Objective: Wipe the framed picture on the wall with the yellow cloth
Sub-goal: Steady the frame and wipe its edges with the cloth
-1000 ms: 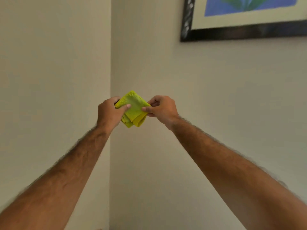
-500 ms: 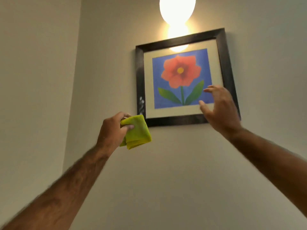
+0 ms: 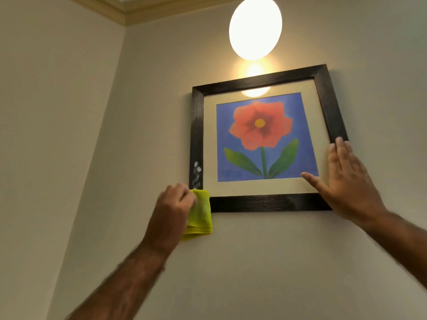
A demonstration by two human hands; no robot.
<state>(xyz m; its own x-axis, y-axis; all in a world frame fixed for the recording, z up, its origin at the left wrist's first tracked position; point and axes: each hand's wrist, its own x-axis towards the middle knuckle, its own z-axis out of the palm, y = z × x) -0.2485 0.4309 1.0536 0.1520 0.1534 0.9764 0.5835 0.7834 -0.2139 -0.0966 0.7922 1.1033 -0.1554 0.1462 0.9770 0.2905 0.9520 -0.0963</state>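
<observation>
A framed picture with a black frame hangs on the wall; it shows a red flower on blue. White smudges mark the lower part of its left frame bar. My left hand grips a folded yellow cloth and presses its top edge against the frame's bottom-left corner. My right hand lies flat with fingers spread on the frame's bottom-right corner, covering that corner.
A lit round lamp hangs just above the picture and reflects in the glass. The room corner lies to the left of the frame. Ceiling moulding runs along the top.
The view tilted up to the picture. My right hand let go of the cloth and landed flat on the frame's lower right corner. My left hand carried the cloth up to the lower left corner.
</observation>
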